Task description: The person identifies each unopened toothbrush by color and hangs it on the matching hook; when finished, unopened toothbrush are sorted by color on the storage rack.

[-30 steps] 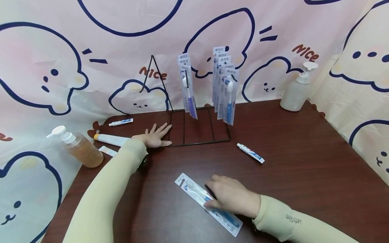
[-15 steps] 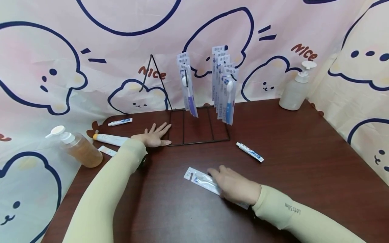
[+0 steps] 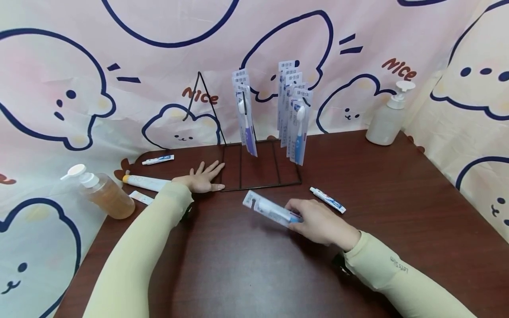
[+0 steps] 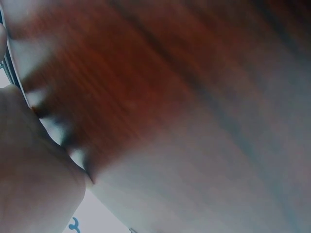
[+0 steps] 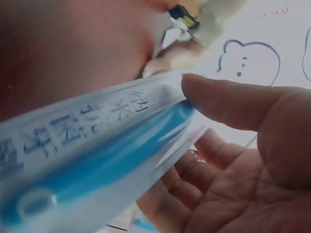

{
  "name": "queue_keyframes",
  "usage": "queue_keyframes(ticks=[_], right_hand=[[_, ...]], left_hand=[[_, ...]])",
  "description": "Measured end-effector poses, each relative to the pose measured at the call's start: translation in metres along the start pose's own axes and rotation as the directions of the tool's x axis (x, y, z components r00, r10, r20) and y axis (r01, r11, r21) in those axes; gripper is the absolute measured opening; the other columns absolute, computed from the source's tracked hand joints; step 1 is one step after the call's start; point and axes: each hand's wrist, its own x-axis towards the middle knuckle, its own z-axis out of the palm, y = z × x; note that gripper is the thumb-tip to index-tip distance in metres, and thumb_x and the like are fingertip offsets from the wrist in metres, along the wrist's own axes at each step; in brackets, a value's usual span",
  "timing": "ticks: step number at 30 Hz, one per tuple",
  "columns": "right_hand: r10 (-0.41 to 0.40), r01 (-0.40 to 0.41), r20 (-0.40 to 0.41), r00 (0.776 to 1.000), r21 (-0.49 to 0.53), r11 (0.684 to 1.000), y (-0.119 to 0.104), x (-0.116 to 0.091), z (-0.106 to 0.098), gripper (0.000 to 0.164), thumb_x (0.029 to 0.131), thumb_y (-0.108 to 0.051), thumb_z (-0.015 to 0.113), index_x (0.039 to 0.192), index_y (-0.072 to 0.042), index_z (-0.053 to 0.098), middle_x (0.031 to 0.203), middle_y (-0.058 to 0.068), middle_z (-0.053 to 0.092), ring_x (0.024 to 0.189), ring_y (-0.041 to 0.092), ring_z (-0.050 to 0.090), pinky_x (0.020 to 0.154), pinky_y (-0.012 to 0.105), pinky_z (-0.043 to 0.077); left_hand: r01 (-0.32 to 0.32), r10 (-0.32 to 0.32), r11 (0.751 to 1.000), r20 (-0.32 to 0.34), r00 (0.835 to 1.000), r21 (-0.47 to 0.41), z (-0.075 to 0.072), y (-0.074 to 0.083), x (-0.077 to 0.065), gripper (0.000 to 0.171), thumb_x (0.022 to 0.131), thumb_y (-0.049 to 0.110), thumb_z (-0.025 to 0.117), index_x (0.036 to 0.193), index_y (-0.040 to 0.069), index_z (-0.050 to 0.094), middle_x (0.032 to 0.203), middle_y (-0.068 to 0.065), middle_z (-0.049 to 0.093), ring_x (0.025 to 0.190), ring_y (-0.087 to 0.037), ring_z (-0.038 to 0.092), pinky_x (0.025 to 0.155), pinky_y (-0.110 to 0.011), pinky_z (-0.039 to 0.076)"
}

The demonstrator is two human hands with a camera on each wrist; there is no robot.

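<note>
My right hand grips a packaged blue toothbrush and holds it just above the dark wooden table, in front of the black wire rack. In the right wrist view the thumb presses on the pack. Several packaged toothbrushes hang on the rack. My left hand lies flat on the table with its fingers spread, touching the rack's left edge. In the left wrist view only blurred table and part of the hand show.
A small toothpaste tube lies right of my right hand. Two more tubes lie at the left. An amber pump bottle stands at the left edge, a white pump bottle at the back right. A patterned curtain surrounds the table.
My right hand slid the toothbrush pack away from me across the table, took hold of it and raised it toward the rack. The left hand has stayed still.
</note>
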Motion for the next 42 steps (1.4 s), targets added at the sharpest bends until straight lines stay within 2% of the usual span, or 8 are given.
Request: queue_keyframes(ticks=[6,11,17,20,26,36,42], right_hand=[[0.040,-0.029,-0.086,0.996,0.127,0.991,-0.002,0.004,-0.022,0.026,0.081,-0.020,0.070,0.104,-0.017,0.057,0.086,-0.001,0.061,0.070,0.011,0.057,0.058,0.029,0.047],[0.087,-0.044,-0.173,0.981,0.242,0.969,-0.002,0.008,-0.046,0.030,0.086,-0.024,0.066,0.111,-0.015,0.053,0.099,0.004,0.061,0.078,0.017,0.061,0.062,0.036,0.052],[0.071,0.025,-0.354,0.933,0.259,0.966,0.000,0.016,-0.070,0.038,0.088,-0.025,0.063,0.119,-0.010,0.048,0.107,0.008,0.059,0.082,0.021,0.062,0.066,0.041,0.052],[0.072,0.039,-0.403,0.912,0.262,0.964,0.002,0.021,-0.078,0.045,0.087,-0.023,0.063,0.126,-0.009,0.045,0.115,0.010,0.057,0.085,0.023,0.062,0.069,0.045,0.052],[0.074,0.043,-0.422,0.904,0.262,0.964,0.008,0.032,-0.086,0.052,0.088,-0.021,0.062,0.134,-0.009,0.040,0.122,0.013,0.055,0.090,0.025,0.061,0.073,0.048,0.050],[0.124,-0.005,-0.380,0.917,0.300,0.954,0.018,0.049,-0.086,0.047,0.090,-0.022,0.060,0.130,-0.008,0.041,0.123,0.012,0.054,0.095,0.024,0.060,0.074,0.046,0.050],[0.128,-0.011,-0.353,0.927,0.316,0.949,0.025,0.060,-0.085,0.044,0.094,-0.023,0.052,0.133,-0.009,0.037,0.128,0.013,0.048,0.105,0.027,0.055,0.077,0.046,0.049]], left_hand=[[-0.009,0.009,1.000,0.001,1.000,-0.014,0.000,0.000,-0.001,0.083,0.088,0.060,0.043,0.149,0.026,-0.002,0.153,-0.002,-0.012,0.133,-0.041,-0.017,0.097,-0.067,-0.005],[-0.011,0.011,1.000,0.006,1.000,-0.028,0.000,0.000,-0.001,0.084,0.087,0.061,0.043,0.149,0.026,-0.001,0.153,-0.003,-0.011,0.133,-0.041,-0.016,0.097,-0.067,-0.006],[-0.007,0.007,1.000,0.012,1.000,-0.028,0.001,-0.001,-0.001,0.084,0.087,0.061,0.043,0.148,0.027,-0.002,0.153,-0.001,-0.012,0.134,-0.040,-0.017,0.097,-0.066,-0.006],[-0.012,0.012,1.000,0.012,1.000,-0.018,0.002,-0.002,0.000,0.086,0.085,0.065,0.042,0.148,0.027,-0.003,0.153,-0.001,-0.012,0.134,-0.040,-0.017,0.097,-0.067,-0.005],[-0.013,0.013,1.000,0.003,1.000,-0.009,0.003,-0.004,0.002,0.087,0.083,0.068,0.040,0.148,0.028,-0.002,0.153,-0.001,-0.012,0.134,-0.041,-0.016,0.097,-0.067,-0.005],[0.001,-0.001,1.000,0.003,1.000,-0.012,0.004,-0.004,0.003,0.083,0.086,0.063,0.042,0.148,0.030,-0.003,0.153,0.001,-0.012,0.134,-0.039,-0.017,0.098,-0.065,-0.005],[-0.014,0.014,1.000,-0.004,1.000,-0.012,0.002,-0.004,0.002,0.083,0.088,0.060,0.043,0.148,0.027,-0.002,0.153,-0.002,-0.011,0.134,-0.041,-0.015,0.097,-0.067,-0.004]])
